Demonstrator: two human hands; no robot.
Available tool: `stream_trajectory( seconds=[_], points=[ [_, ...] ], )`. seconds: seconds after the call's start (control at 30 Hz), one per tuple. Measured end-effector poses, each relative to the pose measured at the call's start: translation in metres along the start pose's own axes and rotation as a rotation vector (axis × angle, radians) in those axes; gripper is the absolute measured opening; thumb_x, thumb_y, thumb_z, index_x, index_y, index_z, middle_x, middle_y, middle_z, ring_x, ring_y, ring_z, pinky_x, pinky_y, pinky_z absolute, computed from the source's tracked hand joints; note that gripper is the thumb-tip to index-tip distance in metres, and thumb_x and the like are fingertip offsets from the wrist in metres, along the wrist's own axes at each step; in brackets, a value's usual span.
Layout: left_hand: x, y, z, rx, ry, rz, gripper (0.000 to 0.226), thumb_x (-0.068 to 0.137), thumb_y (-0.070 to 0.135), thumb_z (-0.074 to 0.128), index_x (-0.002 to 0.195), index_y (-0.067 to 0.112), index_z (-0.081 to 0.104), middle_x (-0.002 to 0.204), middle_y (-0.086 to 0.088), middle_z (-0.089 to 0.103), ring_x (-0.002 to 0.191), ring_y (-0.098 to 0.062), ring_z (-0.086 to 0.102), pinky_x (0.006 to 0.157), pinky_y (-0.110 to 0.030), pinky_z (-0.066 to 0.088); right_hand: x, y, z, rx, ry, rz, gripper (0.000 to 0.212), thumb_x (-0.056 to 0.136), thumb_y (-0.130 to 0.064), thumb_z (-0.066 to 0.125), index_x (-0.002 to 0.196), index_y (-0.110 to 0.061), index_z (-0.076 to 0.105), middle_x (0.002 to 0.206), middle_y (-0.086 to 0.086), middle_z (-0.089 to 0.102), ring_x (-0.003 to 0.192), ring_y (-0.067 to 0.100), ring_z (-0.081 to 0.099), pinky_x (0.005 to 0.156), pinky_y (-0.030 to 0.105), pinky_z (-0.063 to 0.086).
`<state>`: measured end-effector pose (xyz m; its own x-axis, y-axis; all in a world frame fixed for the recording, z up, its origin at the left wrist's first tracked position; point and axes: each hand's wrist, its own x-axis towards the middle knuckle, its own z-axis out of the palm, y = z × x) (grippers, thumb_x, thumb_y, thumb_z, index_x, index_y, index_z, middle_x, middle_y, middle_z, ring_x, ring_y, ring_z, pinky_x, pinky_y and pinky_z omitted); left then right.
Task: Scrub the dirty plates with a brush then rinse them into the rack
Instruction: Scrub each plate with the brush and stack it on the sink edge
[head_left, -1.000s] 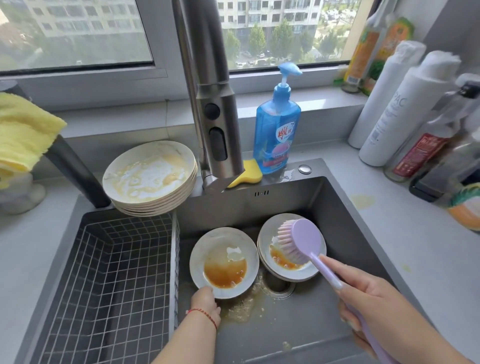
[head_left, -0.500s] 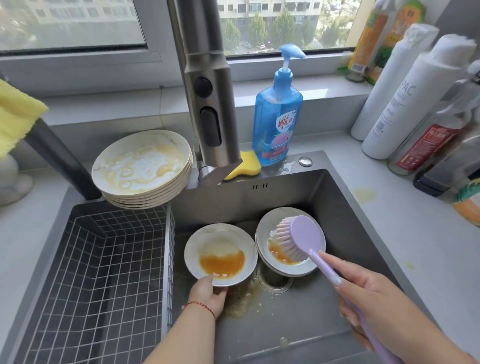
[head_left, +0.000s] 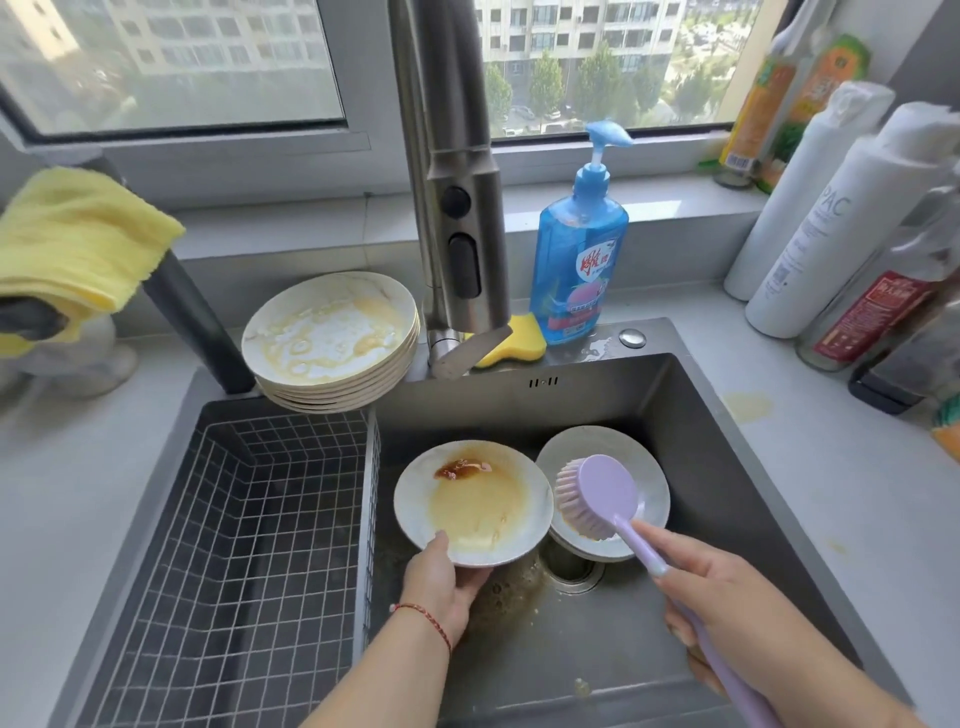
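My left hand (head_left: 444, 587) grips the near rim of a white plate (head_left: 472, 501) smeared with brown sauce, lifted and tilted above the sink floor. To its right a second dirty plate (head_left: 652, 478) lies in the sink (head_left: 727, 467). My right hand (head_left: 727, 608) holds the lilac handle of a dish brush (head_left: 597, 496), whose bristled head hovers over the second plate, beside the held plate's right rim. A stack of several dirty plates (head_left: 332, 338) sits on the sink's back left corner. The wire rack (head_left: 234, 545) fills the sink's left part.
The tall steel tap (head_left: 457, 208) rises behind the sink, over the plates. A blue soap pump bottle (head_left: 579, 260) and a yellow sponge (head_left: 511, 345) stand behind it. Bottles (head_left: 852, 234) crowd the right counter. A yellow cloth (head_left: 72, 239) hangs at the left. Brown liquid pools near the drain (head_left: 571, 569).
My left hand has lifted the sauce plate off the sink floor and tipped it, so the sauce has run out across it. The brush head has shifted slightly toward that plate.
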<state>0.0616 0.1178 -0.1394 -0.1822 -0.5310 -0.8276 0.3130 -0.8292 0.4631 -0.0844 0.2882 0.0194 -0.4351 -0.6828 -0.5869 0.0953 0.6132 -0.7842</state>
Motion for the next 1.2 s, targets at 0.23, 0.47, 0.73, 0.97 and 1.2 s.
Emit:
stream_trajectory(
  seconds=[0.23,0.47,0.73,0.97,1.2],
  points=[
    [-0.035,0.007,-0.011,0.207,-0.158,0.122,0.043,0.102,0.047,0.042,0.127,0.017,0.058,0.119,-0.014,0.068,0.109,-0.034,0.065,0.081,-0.054,0.059,0.008,-0.010,0.024,-0.268,-0.127,-0.031,0.048,0.094,-0.010,0.040,0.126,-0.041,0.055,0.051,0.000,0.046,0.046,0.013,0.041,0.047,0.025,0.037],
    [-0.062,0.003,-0.021,0.362,-0.255,0.229,0.055,0.095,0.065,0.035,0.128,0.026,0.056,0.111,-0.010,0.074,0.097,-0.032,0.073,0.085,-0.060,0.056,0.019,-0.020,0.061,-0.467,-0.296,-0.081,0.040,0.095,-0.014,0.039,0.122,-0.036,0.057,0.052,-0.007,0.050,0.041,0.000,0.046,0.051,0.008,0.041],
    [-0.081,0.003,-0.031,0.403,-0.266,0.314,0.037,0.104,0.050,0.028,0.124,0.031,0.054,0.108,-0.002,0.074,0.093,-0.027,0.073,0.063,-0.051,0.060,0.038,-0.035,0.048,-0.854,-0.035,-0.138,0.033,0.098,-0.020,0.040,0.128,-0.014,0.053,0.091,0.006,0.066,0.073,0.021,0.057,0.072,0.028,0.050],
    [-0.079,0.016,-0.043,0.460,-0.224,0.377,0.049,0.094,0.064,0.035,0.127,0.033,0.054,0.119,-0.002,0.070,0.104,-0.030,0.070,0.075,-0.061,0.058,0.005,-0.041,0.040,-1.246,-0.367,-0.025,0.032,0.097,-0.010,0.042,0.126,-0.002,0.055,0.092,0.007,0.054,0.074,0.015,0.049,0.071,0.023,0.052],
    [-0.083,0.017,-0.047,0.530,-0.314,0.392,0.057,0.086,0.065,0.036,0.126,0.029,0.055,0.122,-0.002,0.069,0.111,-0.023,0.067,0.083,-0.043,0.059,-0.002,-0.045,0.055,-0.783,-0.516,0.016,0.047,0.091,-0.014,0.037,0.126,-0.037,0.059,0.057,0.002,0.050,0.032,0.015,0.038,0.035,0.018,0.037]
  ],
)
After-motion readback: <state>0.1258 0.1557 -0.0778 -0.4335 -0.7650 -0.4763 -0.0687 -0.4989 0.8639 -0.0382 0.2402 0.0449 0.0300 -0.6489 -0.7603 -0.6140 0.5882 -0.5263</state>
